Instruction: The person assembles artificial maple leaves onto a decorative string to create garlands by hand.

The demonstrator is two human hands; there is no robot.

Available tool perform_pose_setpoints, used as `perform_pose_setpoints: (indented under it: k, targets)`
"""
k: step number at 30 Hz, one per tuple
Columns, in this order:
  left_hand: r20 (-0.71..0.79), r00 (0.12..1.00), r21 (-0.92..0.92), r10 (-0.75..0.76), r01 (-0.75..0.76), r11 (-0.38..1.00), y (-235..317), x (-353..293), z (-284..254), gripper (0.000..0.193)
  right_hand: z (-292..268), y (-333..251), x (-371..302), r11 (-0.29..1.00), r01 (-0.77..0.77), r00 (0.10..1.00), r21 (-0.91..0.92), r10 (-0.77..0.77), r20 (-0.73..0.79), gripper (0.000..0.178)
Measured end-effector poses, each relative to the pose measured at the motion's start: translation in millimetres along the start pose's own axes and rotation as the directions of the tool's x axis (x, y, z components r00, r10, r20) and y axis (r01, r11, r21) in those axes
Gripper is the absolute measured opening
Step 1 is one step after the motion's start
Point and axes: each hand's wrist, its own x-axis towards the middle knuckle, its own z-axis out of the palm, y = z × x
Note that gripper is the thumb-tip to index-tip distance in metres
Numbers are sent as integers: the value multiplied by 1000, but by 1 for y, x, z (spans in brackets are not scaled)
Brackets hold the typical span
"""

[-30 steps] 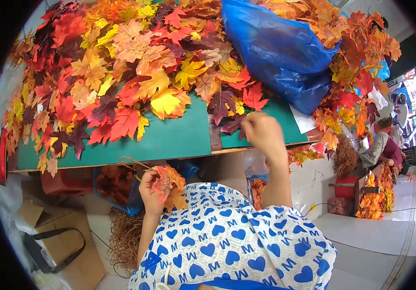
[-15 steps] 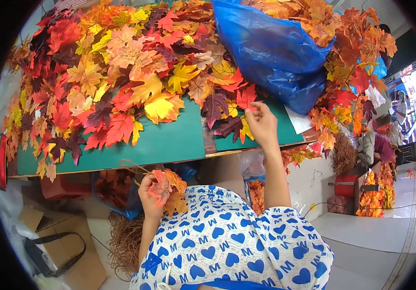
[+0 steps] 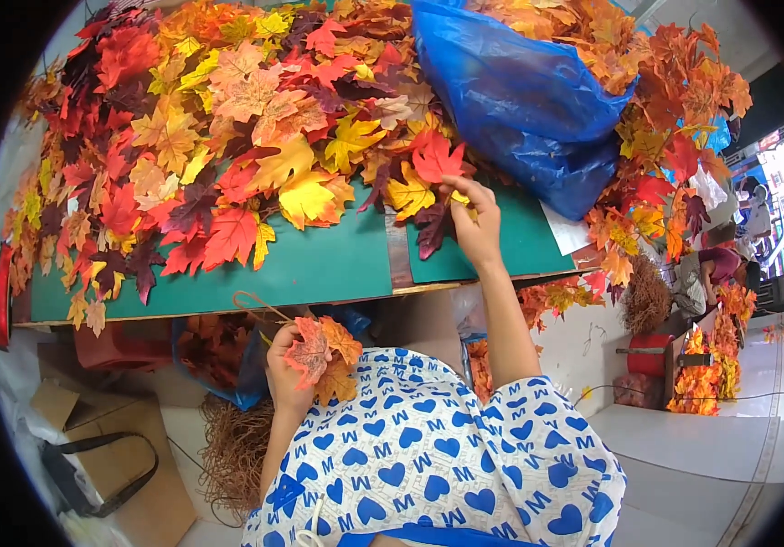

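Left grip [image 3: 288,376] closed on orange leaves [image 3: 308,354], we apparently pick more, right grip [image 3: 477,228] half-curled, hold unclear, with a firm pinch likely needed next.

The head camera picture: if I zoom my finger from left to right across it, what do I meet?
Cardboard box, left hand holding leaves, right hand, white paper, red block-shaped thing, orange leaf cluster low at the right.

Orange leaf sprig [image 3: 308,354], blue-hearted white garment [image 3: 410,460], green mat [image 3: 319,264]
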Motion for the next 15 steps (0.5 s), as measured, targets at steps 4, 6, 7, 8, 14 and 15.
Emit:
perform_pose_setpoints:
  k: [4, 6, 7, 8, 14, 15]
  targets:
    - [37, 998, -156, -49, 54, 986, 13, 3, 10, 18, 2, -3, 2, 993, 118, 993, -17, -118, -6, 26]
    - [52, 998, -161, -31, 39, 986, 17, 8, 14, 19, 8, -11, 2, 981, -95, 991, 170, 76, 114, 26]
    - [63, 996, -203, -64, 75, 976, 19, 12, 16, 19, 12, -9, 3, 984, -106, 989, 142, 90, 114, 28]
    - [75, 992, -244, -97, 112, 963, 20, 15, 17, 19, 12, -6, 5, 984, -108, 989, 140, 93, 112, 28]
    - [61, 995, -260, -78, 91, 961, 15, 14, 12, 18, -11, -26, 70, 875, 304, 618, -376, 120, 777, 38]
    - [68, 994, -271, -84, 99, 957, 16, 14, 11, 17, -13, -35, 91, 869, 341, 566, -359, 115, 816, 41]
